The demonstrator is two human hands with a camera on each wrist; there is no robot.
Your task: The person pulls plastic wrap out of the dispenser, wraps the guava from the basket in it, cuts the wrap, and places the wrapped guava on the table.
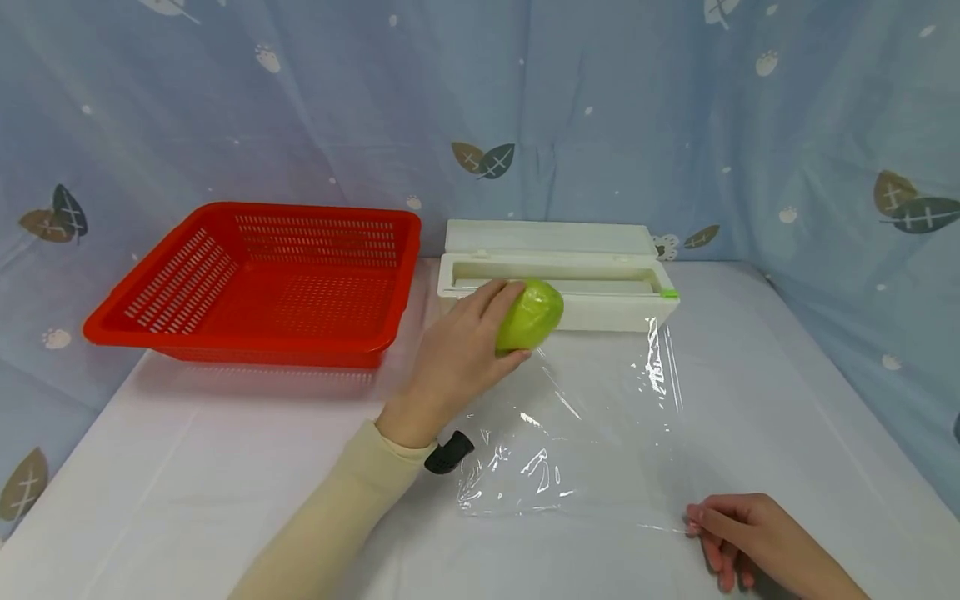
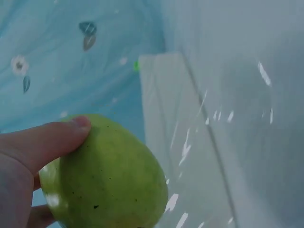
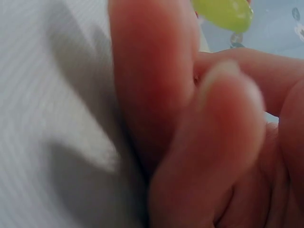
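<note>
My left hand (image 1: 461, 354) grips a glossy green fruit (image 1: 531, 315), holding it over the sheet of cling film. Dark specks mark the fruit's skin in the left wrist view, where my thumb lies across its top. Clear cling film (image 1: 592, 442) stretches toward me from a white cling film dispenser (image 1: 607, 314), whose lid stands raised. At the film's near right corner, my right hand (image 1: 757, 533) pinches the edge between thumb and forefinger. Its other fingers hang curled below, close to the tablecloth, and fill much of the right wrist view.
A red slotted plastic basket (image 1: 307, 340) stands at the back left. On the dispenser's right end sits a small green slider (image 1: 669, 293). White cloth (image 1: 225, 467) covers the table, and a blue leaf-patterned curtain (image 1: 600, 108) hangs behind and along the sides.
</note>
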